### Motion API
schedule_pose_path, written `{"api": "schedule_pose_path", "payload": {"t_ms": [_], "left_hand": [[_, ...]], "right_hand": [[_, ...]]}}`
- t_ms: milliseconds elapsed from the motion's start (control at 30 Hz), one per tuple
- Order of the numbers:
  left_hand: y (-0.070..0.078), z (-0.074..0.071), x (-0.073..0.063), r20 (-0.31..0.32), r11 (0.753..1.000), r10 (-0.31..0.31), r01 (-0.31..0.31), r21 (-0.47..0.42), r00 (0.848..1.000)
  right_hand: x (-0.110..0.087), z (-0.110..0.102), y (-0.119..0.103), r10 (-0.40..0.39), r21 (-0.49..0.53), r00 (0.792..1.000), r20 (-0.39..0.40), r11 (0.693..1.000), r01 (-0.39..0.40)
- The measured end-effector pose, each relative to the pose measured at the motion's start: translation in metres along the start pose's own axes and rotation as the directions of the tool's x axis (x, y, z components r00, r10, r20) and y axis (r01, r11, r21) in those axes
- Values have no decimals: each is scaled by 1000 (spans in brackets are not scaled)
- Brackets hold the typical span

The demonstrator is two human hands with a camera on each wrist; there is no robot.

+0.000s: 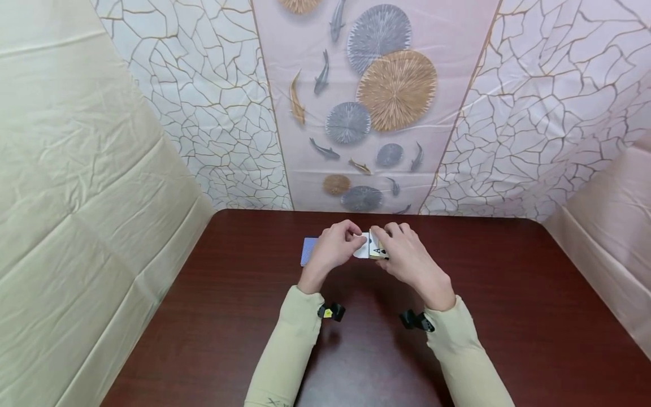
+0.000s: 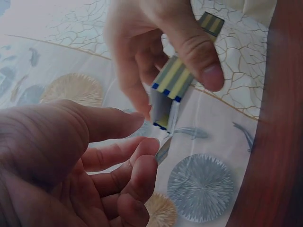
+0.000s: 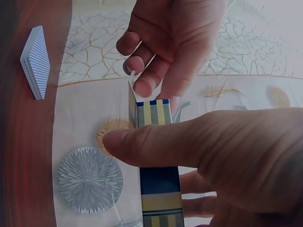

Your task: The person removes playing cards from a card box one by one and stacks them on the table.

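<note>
Your sleeves over worktop; right hand grips card box; blue-backed card deck lies left. Left wrist: box mouth gaping; your left hand relaxed, thumb and fingers apart. Right wrist: left fingertips at raised flap.

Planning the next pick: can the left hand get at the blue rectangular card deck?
Likely yes: the blue rectangular card deck lies beside the left hand, uncovered in the right wrist view, with no obstacle visible between. The hand is near the yellow-striped card box.
</note>
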State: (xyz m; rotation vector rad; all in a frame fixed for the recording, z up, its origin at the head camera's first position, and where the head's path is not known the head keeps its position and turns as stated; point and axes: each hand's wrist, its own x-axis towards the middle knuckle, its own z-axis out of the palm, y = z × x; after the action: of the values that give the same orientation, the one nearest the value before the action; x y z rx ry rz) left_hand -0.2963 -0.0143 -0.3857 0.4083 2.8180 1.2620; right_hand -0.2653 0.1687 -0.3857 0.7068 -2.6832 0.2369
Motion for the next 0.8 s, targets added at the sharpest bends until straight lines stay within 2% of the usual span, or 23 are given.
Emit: {"api": "schedule_pose_path", "payload": {"t_ms": [200,800], "left_hand": [[-2,7,3,3,999,1,-1,45,1000],[-9,13,7,45,1000,-25,25,11,999]], "right_hand": [[1,1,0,-13,-13,1000,-17,1000,13],[2,1,-2,-11,-16,1000,-15,1000,11]]}}
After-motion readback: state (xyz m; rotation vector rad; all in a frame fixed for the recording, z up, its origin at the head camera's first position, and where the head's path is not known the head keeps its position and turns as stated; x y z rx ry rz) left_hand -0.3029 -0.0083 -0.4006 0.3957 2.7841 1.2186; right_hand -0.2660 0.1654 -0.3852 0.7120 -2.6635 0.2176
